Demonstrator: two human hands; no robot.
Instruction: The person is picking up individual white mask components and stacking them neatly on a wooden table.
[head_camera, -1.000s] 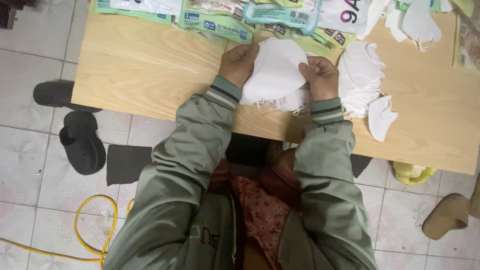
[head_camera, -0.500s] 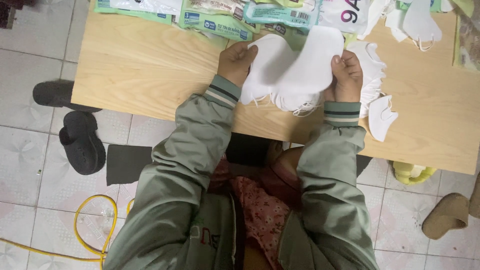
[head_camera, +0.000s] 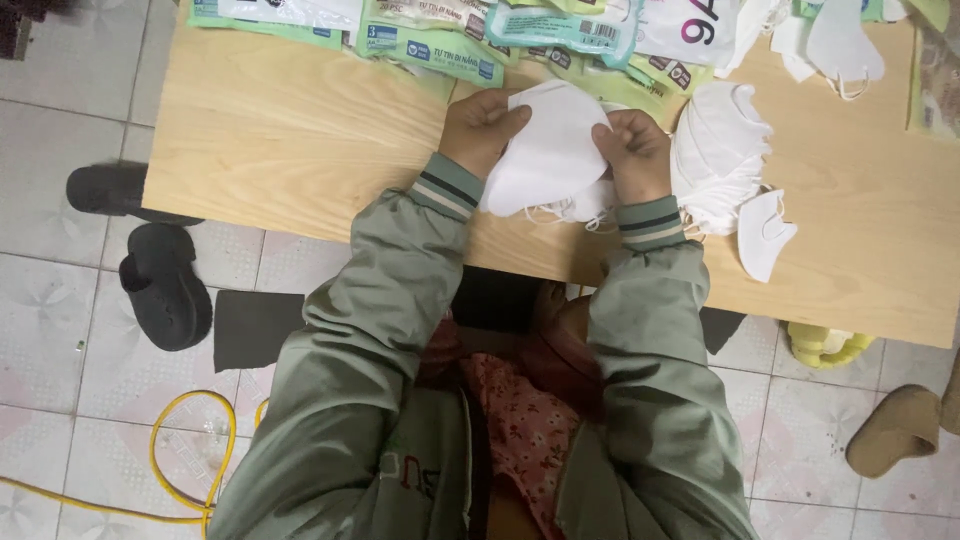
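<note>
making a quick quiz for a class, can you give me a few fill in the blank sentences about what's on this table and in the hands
1. Both hands, the left hand and the right hand, hold a folded face mask whose colour is ____.
2. The stack of masks lies beside the ____ hand.
3. The table has a top made of ____.
4. On the floor tiles, the coiled cable is ____ in colour.

Missing words: white; right; wood; yellow

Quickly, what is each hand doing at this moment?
Left hand: closed on the white face mask, at its left edge.
Right hand: closed on the same mask, at its right edge.
</note>
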